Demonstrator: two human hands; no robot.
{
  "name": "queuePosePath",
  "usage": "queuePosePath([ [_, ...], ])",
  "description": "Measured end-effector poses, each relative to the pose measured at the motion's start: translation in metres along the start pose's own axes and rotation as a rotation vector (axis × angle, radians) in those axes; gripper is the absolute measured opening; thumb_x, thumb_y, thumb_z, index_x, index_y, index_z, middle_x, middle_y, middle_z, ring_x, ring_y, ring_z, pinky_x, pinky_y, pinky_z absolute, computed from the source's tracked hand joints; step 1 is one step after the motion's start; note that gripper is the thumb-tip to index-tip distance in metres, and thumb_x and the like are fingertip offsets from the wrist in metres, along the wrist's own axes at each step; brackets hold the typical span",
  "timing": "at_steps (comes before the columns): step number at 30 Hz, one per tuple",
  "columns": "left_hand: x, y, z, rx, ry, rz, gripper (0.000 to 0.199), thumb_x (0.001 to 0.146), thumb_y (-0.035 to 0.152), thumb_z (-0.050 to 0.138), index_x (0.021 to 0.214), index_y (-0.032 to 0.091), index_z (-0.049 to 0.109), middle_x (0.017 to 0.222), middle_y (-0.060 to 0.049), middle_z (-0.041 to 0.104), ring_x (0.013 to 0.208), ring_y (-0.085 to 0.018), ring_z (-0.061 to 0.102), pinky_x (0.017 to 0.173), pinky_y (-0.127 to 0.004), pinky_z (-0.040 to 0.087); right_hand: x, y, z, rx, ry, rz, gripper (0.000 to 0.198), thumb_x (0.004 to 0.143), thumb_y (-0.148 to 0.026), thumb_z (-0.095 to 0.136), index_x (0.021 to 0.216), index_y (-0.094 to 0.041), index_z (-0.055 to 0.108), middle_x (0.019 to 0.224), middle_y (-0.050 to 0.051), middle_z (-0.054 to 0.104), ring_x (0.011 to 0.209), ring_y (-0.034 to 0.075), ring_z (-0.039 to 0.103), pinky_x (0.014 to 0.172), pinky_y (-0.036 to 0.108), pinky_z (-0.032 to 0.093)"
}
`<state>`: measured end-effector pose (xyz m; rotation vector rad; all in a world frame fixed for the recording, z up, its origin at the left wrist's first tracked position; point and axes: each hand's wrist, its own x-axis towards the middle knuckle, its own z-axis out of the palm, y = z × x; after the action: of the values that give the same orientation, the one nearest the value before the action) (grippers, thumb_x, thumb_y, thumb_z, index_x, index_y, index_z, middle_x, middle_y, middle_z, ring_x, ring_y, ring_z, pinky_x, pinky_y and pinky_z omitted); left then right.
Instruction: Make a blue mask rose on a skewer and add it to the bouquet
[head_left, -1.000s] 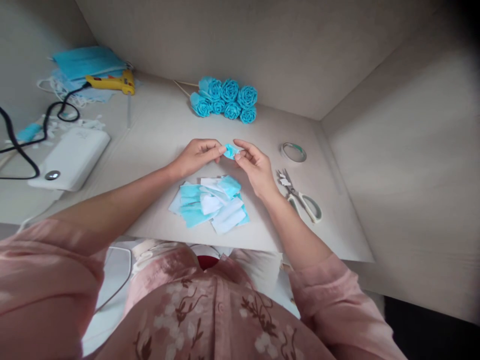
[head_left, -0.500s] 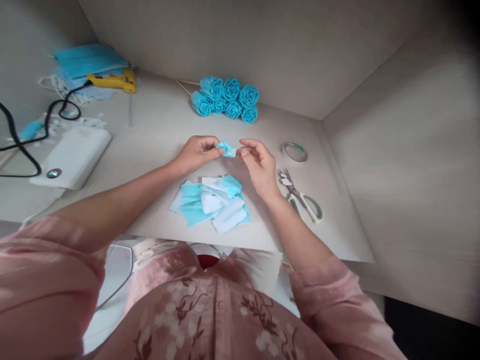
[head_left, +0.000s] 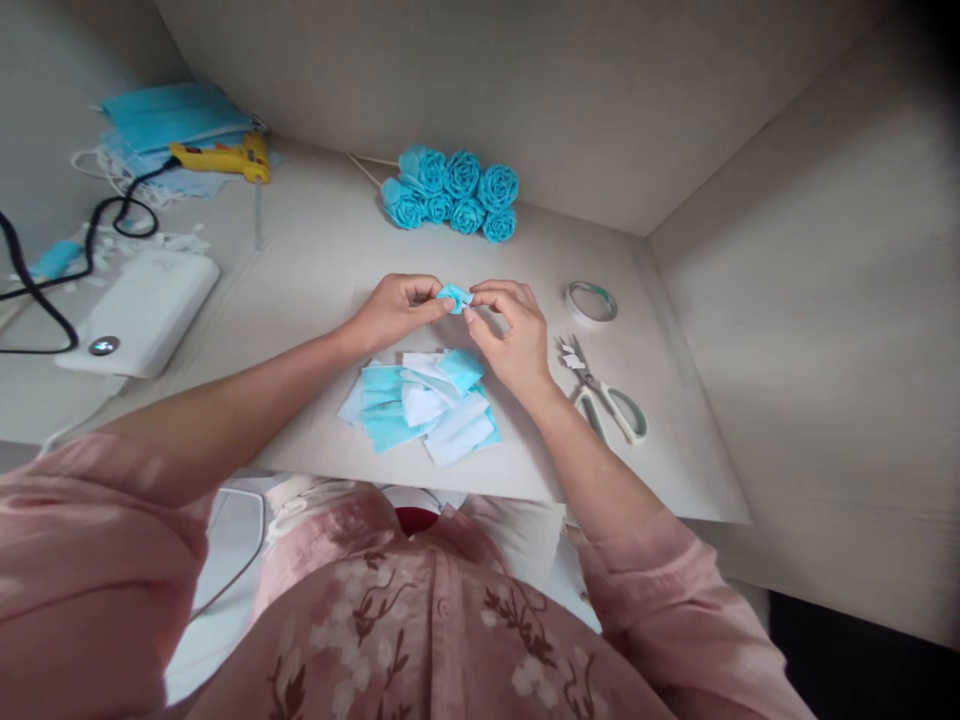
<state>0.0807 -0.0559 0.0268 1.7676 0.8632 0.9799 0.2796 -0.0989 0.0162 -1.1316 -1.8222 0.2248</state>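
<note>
Between my hands, above the table, is a small folded piece of blue mask fabric [head_left: 453, 295]. My left hand [head_left: 401, 308] pinches it from the left with thumb and forefinger. At its right edge, the thumb and fingers of my right hand [head_left: 516, 330] close on a pale corner of the same piece. Below my hands lies a loose pile of cut blue and white fabric pieces [head_left: 390, 405]. Beyond them, several blue fabric roses [head_left: 461, 195] rest together, with thin sticks showing at their left.
A tape roll [head_left: 591, 302] and open-bladed scissors [head_left: 611, 400] lie to the right. At left are a white power bank [head_left: 150, 310], a yellow glue gun [head_left: 225, 158] with a black cord, and stacked blue masks [head_left: 169, 115]. Panels enclose the table's back and right side.
My right hand has moved slightly left, and its thumb and fingers now close on the fabric's right edge. The piece looks more folded and smaller.
</note>
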Motion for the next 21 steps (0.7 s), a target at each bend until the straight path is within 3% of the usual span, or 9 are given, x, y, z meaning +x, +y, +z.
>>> queuePosePath([
  [8,-0.001,0.003,0.0,0.027,-0.04,0.037,0.041,0.08,0.051,0.069,0.063,0.018,0.052,0.062,0.003,0.046,0.062,-0.011,0.042,0.062,-0.025,0.036,0.0,-0.004,-0.002,0.028,0.053,0.05,0.015,0.093,-0.033,0.065,0.079,-0.027,0.068,0.104,0.006,0.077,0.105,0.026,0.068,0.099,0.045,0.053],
  [12,-0.001,0.006,0.0,0.024,-0.021,0.036,0.039,0.079,0.05,0.068,0.064,0.018,0.052,0.063,0.003,0.045,0.063,-0.01,0.042,0.063,-0.025,0.037,0.0,-0.002,0.003,0.241,0.056,0.233,0.016,0.09,-0.036,0.067,0.08,-0.024,0.07,0.107,0.006,0.077,0.104,0.023,0.069,0.085,0.036,0.057],
  [17,0.001,0.003,-0.003,0.02,0.015,0.005,0.036,0.078,0.05,0.067,0.069,0.017,0.058,0.065,0.002,0.05,0.061,-0.01,0.042,0.061,-0.024,0.036,0.001,0.006,0.007,0.544,0.001,0.521,0.022,0.083,-0.045,0.073,0.081,-0.023,0.074,0.101,0.003,0.078,0.097,0.02,0.07,0.082,0.033,0.057],
  [21,0.002,0.0,-0.005,0.037,0.015,0.003,0.034,0.077,0.048,0.066,0.067,0.017,0.056,0.064,0.002,0.049,0.06,-0.01,0.041,0.06,-0.024,0.036,0.003,0.008,-0.001,0.593,0.014,0.54,0.036,0.087,-0.058,0.07,0.1,-0.025,0.077,0.111,0.005,0.079,0.103,0.022,0.072,0.083,0.035,0.06],
])
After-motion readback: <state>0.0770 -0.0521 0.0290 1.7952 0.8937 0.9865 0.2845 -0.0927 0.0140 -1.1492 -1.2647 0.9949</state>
